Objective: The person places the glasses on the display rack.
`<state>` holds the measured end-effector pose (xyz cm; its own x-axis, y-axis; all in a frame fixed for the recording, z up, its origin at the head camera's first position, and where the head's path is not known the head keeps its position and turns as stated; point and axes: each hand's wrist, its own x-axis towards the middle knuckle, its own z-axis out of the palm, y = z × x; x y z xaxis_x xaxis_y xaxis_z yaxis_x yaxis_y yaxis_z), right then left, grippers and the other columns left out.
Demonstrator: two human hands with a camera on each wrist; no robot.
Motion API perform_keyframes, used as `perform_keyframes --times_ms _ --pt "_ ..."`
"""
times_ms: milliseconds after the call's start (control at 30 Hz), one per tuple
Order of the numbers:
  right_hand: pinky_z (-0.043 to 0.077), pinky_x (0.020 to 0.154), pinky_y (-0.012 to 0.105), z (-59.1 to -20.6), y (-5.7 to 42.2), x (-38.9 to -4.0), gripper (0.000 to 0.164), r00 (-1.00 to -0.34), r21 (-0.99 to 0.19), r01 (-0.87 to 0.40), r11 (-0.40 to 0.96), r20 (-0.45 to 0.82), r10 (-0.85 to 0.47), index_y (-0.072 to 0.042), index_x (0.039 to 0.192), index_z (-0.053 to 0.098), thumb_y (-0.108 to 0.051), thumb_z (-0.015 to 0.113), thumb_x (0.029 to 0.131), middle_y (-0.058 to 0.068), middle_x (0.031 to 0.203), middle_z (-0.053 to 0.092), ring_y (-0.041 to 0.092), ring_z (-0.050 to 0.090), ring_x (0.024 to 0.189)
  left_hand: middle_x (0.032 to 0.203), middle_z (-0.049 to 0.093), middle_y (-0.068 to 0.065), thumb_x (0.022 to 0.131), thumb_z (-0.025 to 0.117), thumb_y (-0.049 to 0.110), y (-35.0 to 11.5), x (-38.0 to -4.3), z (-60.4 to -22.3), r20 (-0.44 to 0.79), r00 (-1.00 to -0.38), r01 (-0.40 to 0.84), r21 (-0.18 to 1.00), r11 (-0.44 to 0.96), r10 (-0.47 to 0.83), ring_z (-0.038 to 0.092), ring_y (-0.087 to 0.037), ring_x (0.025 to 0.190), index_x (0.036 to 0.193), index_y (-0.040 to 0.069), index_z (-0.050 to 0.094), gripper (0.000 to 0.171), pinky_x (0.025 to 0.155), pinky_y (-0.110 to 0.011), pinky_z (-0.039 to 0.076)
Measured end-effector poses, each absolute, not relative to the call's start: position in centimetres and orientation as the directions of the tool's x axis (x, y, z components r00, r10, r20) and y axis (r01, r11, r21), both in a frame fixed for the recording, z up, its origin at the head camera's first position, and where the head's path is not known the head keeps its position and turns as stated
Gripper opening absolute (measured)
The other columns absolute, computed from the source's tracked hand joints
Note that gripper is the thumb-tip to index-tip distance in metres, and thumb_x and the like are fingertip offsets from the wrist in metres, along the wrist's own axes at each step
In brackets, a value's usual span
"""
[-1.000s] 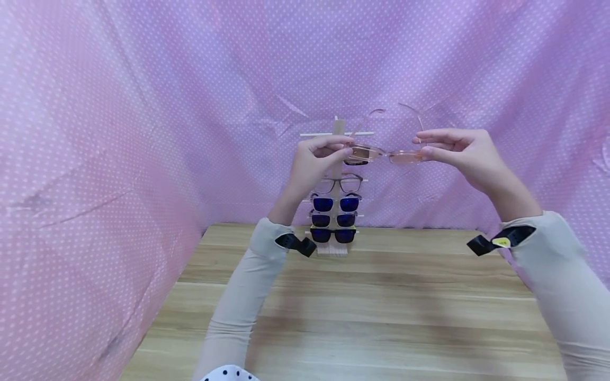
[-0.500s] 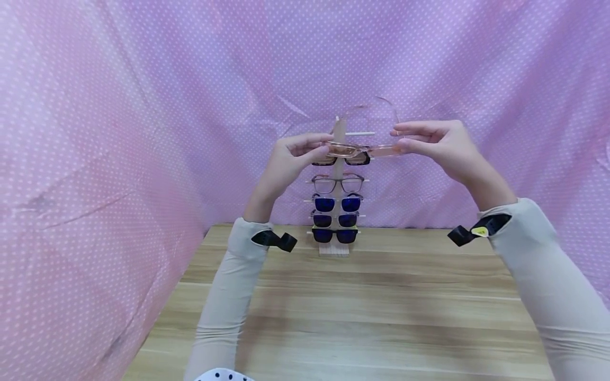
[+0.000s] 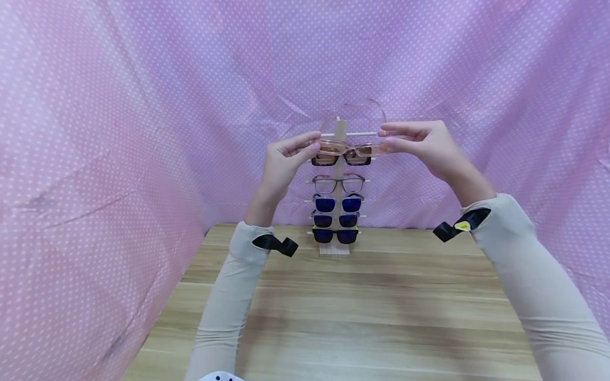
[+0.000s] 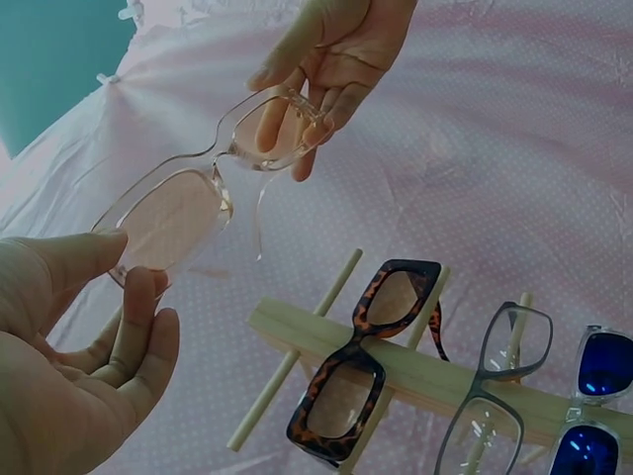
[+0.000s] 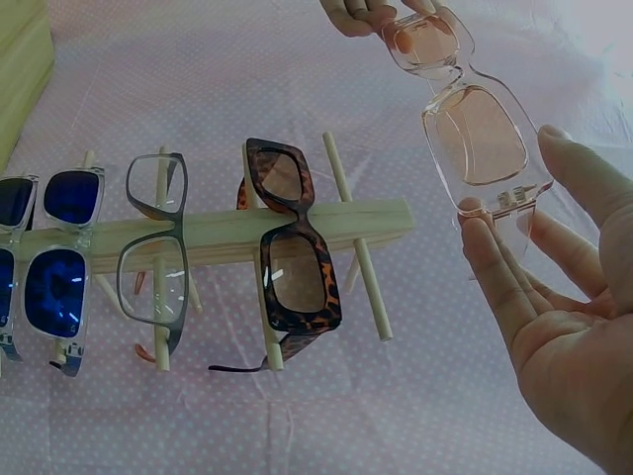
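My left hand (image 3: 282, 168) and right hand (image 3: 431, 148) hold a pair of clear-framed sunglasses (image 4: 170, 220) with peach-tinted lenses between them. Each hand pinches one end of the frame between thumb and fingers, and the temples stick out away from me. In the head view the sunglasses overlap the upper part of a wooden eyewear stand (image 3: 340, 128), just below its bare top peg (image 4: 259, 401). Both wrist views show them apart from that peg. Tortoiseshell sunglasses (image 5: 292, 237) with brown lenses hang on the peg below.
Lower on the stand hang grey-framed eyeglasses (image 3: 338, 184), two pairs of clear-framed blue-lensed sunglasses (image 3: 325, 205) and black sunglasses (image 3: 335, 235). The stand's base (image 3: 334, 250) rests near the back edge of a wooden table (image 3: 381, 317). A pink dotted cloth (image 3: 190, 79) surrounds the table.
Both hands have moved left with the clear-framed sunglasses, from right of the stand to in front of its upper part. The eyewear on the stand has stayed in place.
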<state>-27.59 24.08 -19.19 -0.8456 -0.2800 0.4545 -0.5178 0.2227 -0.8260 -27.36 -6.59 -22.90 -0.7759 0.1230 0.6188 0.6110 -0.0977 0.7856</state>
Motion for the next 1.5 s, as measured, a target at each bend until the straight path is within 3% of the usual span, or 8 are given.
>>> perform_keyframes --times_ms 200,467,700,933,1200,1400,1500 --pt "0.054 0.092 0.014 -19.5 23.6 -28.5 0.041 -0.857 -0.846 -0.49 0.211 0.423 -0.293 -0.002 0.131 0.068 -0.015 0.077 0.092 -0.005 0.103 0.08 0.011 0.077 0.089 0.096 0.078 0.002 0.092 0.074 0.004 -6.4 -27.9 -23.4 0.615 -0.787 0.608 0.786 -0.111 0.045 0.072 -0.007 0.088 0.12 -0.004 0.072 0.029 0.091 -0.026 0.059" --pt "0.055 0.091 0.016 -19.7 23.1 -29.3 0.047 -0.884 -0.866 -0.445 0.23 0.383 -0.27 0.002 0.133 0.064 -0.018 0.077 0.093 -0.003 0.11 0.079 0.008 0.076 0.089 0.105 0.078 -0.012 0.092 0.075 0.007 -6.4 -28.4 -23.6 0.594 -0.805 0.592 0.802 -0.077 0.001 0.071 -0.006 0.087 0.119 -0.003 0.072 0.029 0.086 -0.024 0.059" --pt "0.057 0.09 0.02 -19.5 22.7 -29.7 0.041 -0.895 -0.887 -0.417 0.201 0.362 -0.26 -0.004 0.129 0.069 -0.021 0.077 0.092 -0.001 0.124 0.074 0.009 0.075 0.094 0.105 0.078 -0.013 0.091 0.076 0.005 -6.0 -28.5 -23.1 0.583 -0.811 0.585 0.809 -0.063 -0.05 0.069 -0.004 0.087 0.117 -0.003 0.073 0.028 0.086 -0.021 0.058" --pt "0.06 0.085 0.024 -19.5 22.3 -30.3 0.033 -0.886 -0.903 -0.422 0.085 0.39 -0.251 -0.002 0.121 0.073 -0.015 0.078 0.091 0.001 0.117 0.076 0.012 0.075 0.089 0.116 0.074 -0.019 0.096 0.07 0.009 -6.0 -28.8 -23.0 0.567 -0.822 0.568 0.823 -0.001 -0.051 0.068 -0.009 0.085 0.122 0.002 0.072 0.027 0.079 -0.02 0.058" --pt "0.062 0.078 0.027 -19.8 21.6 -31.2 0.029 -0.875 -0.901 -0.434 -0.007 0.424 -0.234 0.007 0.116 0.073 -0.01 0.076 0.092 0.005 0.09 0.08 0.016 0.076 0.077 0.113 0.074 -0.021 0.098 0.068 0.01 -6.0 -29.7 -23.3 0.561 -0.825 0.561 0.827 0.016 -0.067 0.066 -0.008 0.079 0.123 0.004 0.073 0.026 0.072 -0.019 0.055" --pt "0.062 0.077 0.026 -20.2 21.2 -31.8 0.025 -0.872 -0.895 -0.445 -0.017 0.438 -0.22 0.007 0.112 0.073 -0.01 0.071 0.095 0.005 0.086 0.078 0.016 0.075 0.074 0.109 0.075 -0.022 0.097 0.07 0.01 -5.8 -30.9 -23.6 0.589 -0.801 0.589 0.807 0.041 -0.107 0.066 -0.009 0.074 0.12 0.004 0.074 0.024 0.067 -0.017 0.053" --pt "0.062 0.078 0.027 -20.6 21.1 -32.0 0.029 -0.867 -0.892 -0.451 -0.016 0.442 -0.23 0.013 0.117 0.069 -0.009 0.068 0.097 0.005 0.087 0.078 0.015 0.074 0.075 0.108 0.075 -0.024 0.096 0.07 0.007 -5.7 -31.4 -23.7 0.605 -0.787 0.603 0.796 0.056 -0.123 0.068 -0.017 0.078 0.119 0.003 0.074 0.024 0.068 -0.02 0.053"
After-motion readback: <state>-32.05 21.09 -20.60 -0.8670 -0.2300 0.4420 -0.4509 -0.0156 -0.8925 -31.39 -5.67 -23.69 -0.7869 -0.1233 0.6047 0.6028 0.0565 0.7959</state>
